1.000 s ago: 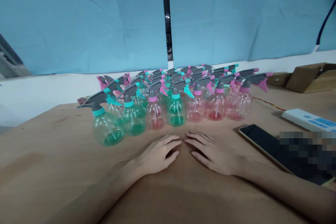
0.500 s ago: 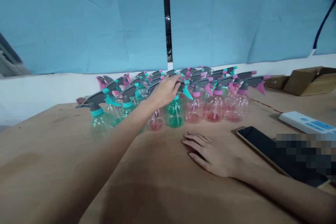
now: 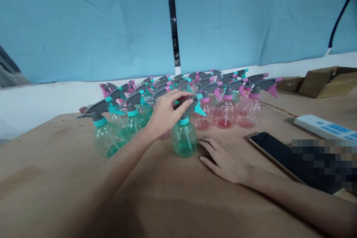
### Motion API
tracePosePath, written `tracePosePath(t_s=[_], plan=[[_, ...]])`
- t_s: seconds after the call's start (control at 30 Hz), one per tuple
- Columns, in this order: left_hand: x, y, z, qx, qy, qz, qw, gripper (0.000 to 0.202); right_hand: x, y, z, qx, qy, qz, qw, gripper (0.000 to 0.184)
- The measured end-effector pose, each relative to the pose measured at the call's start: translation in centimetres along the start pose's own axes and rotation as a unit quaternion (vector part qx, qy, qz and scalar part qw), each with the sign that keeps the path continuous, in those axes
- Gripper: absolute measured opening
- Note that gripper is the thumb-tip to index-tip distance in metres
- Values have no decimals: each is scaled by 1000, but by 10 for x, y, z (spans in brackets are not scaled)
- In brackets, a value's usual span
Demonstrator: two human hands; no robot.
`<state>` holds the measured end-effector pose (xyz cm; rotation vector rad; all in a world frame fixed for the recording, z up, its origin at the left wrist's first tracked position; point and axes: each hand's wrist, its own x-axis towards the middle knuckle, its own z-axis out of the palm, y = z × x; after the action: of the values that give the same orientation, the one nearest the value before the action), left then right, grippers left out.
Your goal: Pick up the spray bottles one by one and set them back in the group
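My left hand (image 3: 169, 109) is closed round the grey head of a green spray bottle (image 3: 184, 139), which has a turquoise collar and trigger. The bottle is upright, in front of the others, with green liquid and a pale tube inside. Flat on the wooden table, just right of that bottle, lies my right hand (image 3: 224, 161), fingers stretched out and holding nothing. Behind are several pink spray bottles (image 3: 225, 113) with pink triggers. More green spray bottles (image 3: 104, 137) stand to the left, partly covered by my left forearm.
A black-screened phone (image 3: 290, 161) lies right of my right hand. Beyond it are a white power strip (image 3: 325, 126) and an open cardboard box (image 3: 329, 83). Blue sheeting (image 3: 111, 26) hangs behind the wooden table (image 3: 50, 148).
My left hand has gripped the green spray bottle and brought it out of the front row towards me. My right hand stays flat on the table.
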<state>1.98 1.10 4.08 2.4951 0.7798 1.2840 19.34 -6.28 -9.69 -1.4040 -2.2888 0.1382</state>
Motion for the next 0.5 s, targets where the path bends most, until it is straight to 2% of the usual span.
tracePosePath(t_s=[0.07,0.17,0.27,0.33,0.5], plan=[[-9,1,4,-76,43,-43,995,17,0,0,-1,7,-7,-13,1000,43],[-18,-3,17,-182,136,-93,969,19,0,-1,-2,14,-19,-31,999,44],[-25,-8,29,-220,208,-130,944,27,0,-2,-3,21,-21,-41,999,44],[-28,-10,32,-232,200,-152,940,33,0,-1,-4,24,-25,-44,998,44],[-34,-17,27,-264,62,-188,944,36,1,-1,-6,15,-37,-50,998,43]])
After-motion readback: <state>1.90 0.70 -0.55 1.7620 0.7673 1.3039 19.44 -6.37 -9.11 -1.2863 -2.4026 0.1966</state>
